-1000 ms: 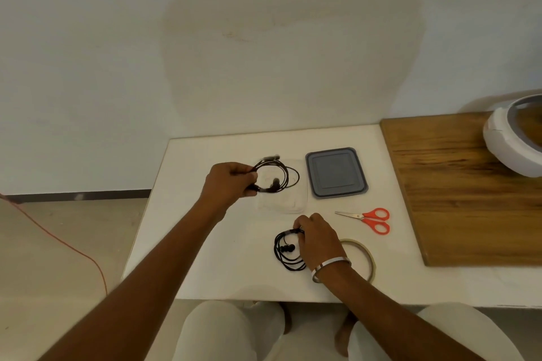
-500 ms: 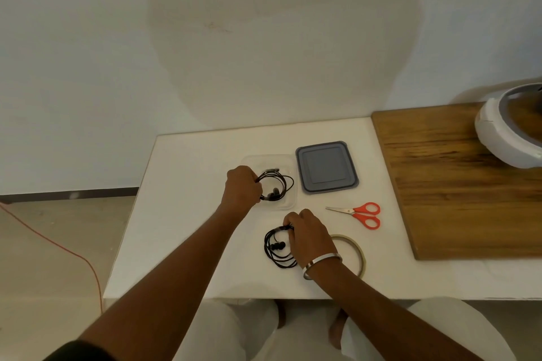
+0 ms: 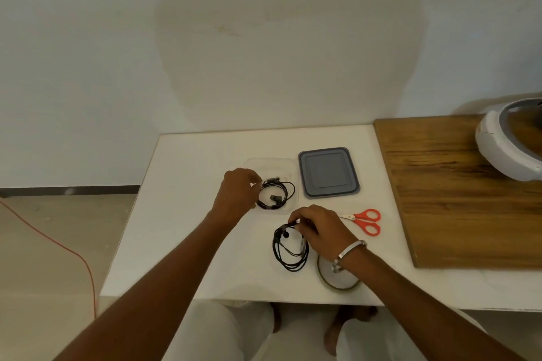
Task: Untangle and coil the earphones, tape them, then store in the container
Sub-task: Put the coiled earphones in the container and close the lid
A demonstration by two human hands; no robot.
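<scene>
Table (image 3: 187, 214) is white, and the clear container (image 3: 289, 165) sits on it at the back, just ahead of my left hand (image 3: 237, 196). That hand pinches one coiled earphone set (image 3: 275, 195), which hangs inside the container. My right hand (image 3: 318, 228) is closer to me and pinches the top of the second earphone coil (image 3: 289, 252). I think this coil must go forward and a bit left to reach the container

You face a stained pale wall (image 3: 264, 38); a white table (image 3: 190, 184) stands on beige floor (image 3: 44, 243); wooden board (image 3: 454, 199) at right.
</scene>
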